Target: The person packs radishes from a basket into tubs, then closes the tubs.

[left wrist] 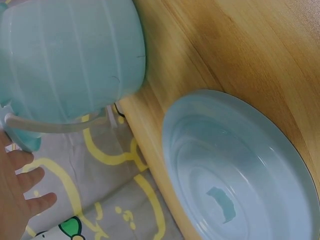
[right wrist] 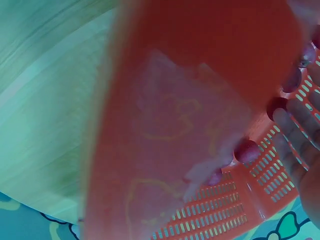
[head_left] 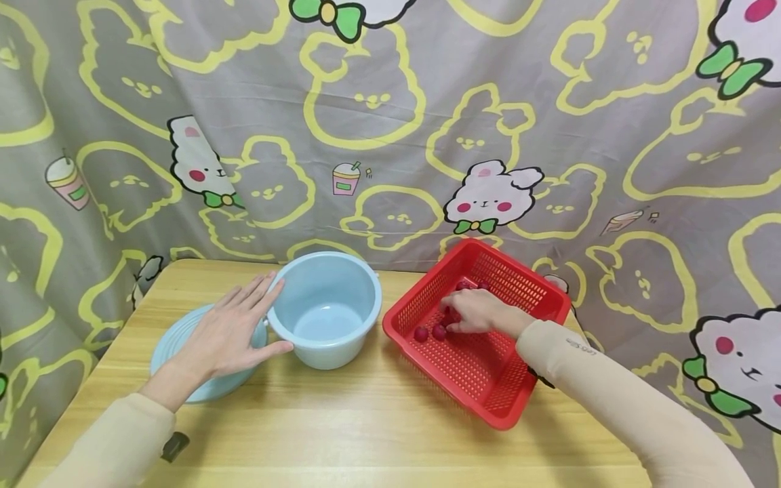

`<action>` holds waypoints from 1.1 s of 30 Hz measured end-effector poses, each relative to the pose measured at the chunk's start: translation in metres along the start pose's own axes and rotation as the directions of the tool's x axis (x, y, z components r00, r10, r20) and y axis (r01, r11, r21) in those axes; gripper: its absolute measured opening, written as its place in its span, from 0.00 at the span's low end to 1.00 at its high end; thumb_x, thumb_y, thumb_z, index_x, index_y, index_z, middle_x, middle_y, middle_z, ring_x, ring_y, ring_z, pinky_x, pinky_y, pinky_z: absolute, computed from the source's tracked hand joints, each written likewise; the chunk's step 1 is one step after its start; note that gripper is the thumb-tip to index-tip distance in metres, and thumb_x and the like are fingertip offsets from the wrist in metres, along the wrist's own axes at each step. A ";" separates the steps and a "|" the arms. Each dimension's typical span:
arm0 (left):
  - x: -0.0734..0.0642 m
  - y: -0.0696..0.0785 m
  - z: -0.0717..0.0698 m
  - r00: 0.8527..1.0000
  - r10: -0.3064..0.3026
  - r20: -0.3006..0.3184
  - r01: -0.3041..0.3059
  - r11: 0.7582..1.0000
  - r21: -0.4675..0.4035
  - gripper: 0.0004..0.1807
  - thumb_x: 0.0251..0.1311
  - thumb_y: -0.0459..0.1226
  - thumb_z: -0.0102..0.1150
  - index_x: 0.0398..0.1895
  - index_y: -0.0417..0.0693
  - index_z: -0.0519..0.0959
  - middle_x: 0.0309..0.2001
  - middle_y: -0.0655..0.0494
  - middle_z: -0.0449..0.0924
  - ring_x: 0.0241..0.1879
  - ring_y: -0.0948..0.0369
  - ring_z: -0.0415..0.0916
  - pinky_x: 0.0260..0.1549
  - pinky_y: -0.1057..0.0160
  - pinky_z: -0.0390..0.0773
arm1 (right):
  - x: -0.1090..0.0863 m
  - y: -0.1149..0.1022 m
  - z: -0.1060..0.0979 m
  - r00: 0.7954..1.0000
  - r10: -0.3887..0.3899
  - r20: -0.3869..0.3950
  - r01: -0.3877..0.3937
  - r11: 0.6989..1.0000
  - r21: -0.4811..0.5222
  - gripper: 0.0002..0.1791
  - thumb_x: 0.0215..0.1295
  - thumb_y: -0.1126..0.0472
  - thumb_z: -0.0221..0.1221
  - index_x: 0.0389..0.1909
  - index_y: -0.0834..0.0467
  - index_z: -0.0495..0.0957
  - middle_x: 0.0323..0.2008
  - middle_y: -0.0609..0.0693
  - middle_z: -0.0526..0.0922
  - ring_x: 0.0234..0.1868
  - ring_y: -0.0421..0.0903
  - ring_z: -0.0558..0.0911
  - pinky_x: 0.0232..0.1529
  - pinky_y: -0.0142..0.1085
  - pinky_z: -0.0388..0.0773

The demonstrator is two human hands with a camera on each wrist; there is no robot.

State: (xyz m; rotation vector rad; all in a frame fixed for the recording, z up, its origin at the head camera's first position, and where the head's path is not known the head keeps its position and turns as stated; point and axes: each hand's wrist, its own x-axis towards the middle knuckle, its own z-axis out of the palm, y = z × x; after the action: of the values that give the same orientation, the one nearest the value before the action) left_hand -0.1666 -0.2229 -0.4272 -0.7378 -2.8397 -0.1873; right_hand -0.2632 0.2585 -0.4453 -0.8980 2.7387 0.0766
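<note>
My left hand, fingers stretched out, hovers over a light blue round lid. Its fingertips and thumb reach the left rim of a light blue bucket. The bucket stands upright with nothing inside, its pale handle showing in the left wrist view. Inside a red perforated basket, my right hand reaches down among several small dark red round fruits. In the right wrist view its loosely bent fingers are at one fruit, with others in a row alongside.
Everything stands on a wooden table. A grey curtain with yellow outlines and cartoon animals hangs right behind its far edge. The lid lies left of the bucket and the basket sits to its right, its sloped walls rising around the fruits.
</note>
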 end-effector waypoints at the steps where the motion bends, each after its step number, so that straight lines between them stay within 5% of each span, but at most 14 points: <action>1: 0.000 0.000 0.000 1.000 -0.001 0.000 0.001 1.000 -0.001 0.61 0.60 0.72 0.60 0.86 0.47 0.51 0.85 0.42 0.55 0.82 0.41 0.57 0.76 0.34 0.65 | 0.001 0.000 -0.001 1.000 -0.001 0.003 0.001 1.000 -0.004 0.19 0.63 0.50 0.72 0.53 0.52 0.85 0.42 0.48 0.89 0.36 0.40 0.80 0.41 0.40 0.85; 12: 0.001 0.000 -0.001 1.000 -0.003 -0.003 0.003 1.000 -0.006 0.61 0.60 0.72 0.60 0.86 0.47 0.52 0.85 0.43 0.54 0.82 0.41 0.57 0.76 0.34 0.65 | 0.010 0.007 -0.005 0.999 -0.009 0.042 0.011 0.999 -0.041 0.18 0.63 0.50 0.72 0.52 0.51 0.86 0.34 0.45 0.86 0.32 0.40 0.79 0.36 0.40 0.83; 33: 0.001 -0.001 0.000 1.000 -0.005 0.008 0.005 1.000 -0.014 0.61 0.60 0.72 0.60 0.86 0.47 0.51 0.85 0.43 0.53 0.83 0.41 0.56 0.76 0.34 0.64 | 0.013 -0.001 -0.001 0.994 -0.038 0.106 0.042 0.998 -0.036 0.10 0.64 0.57 0.72 0.46 0.48 0.88 0.39 0.43 0.90 0.37 0.39 0.83 0.48 0.43 0.87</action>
State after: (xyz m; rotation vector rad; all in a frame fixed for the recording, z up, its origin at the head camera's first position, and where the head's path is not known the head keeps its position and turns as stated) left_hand -0.1681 -0.2232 -0.4266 -0.7366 -2.8505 -0.2062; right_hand -0.2730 0.2497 -0.4476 -0.9319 2.6294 0.1643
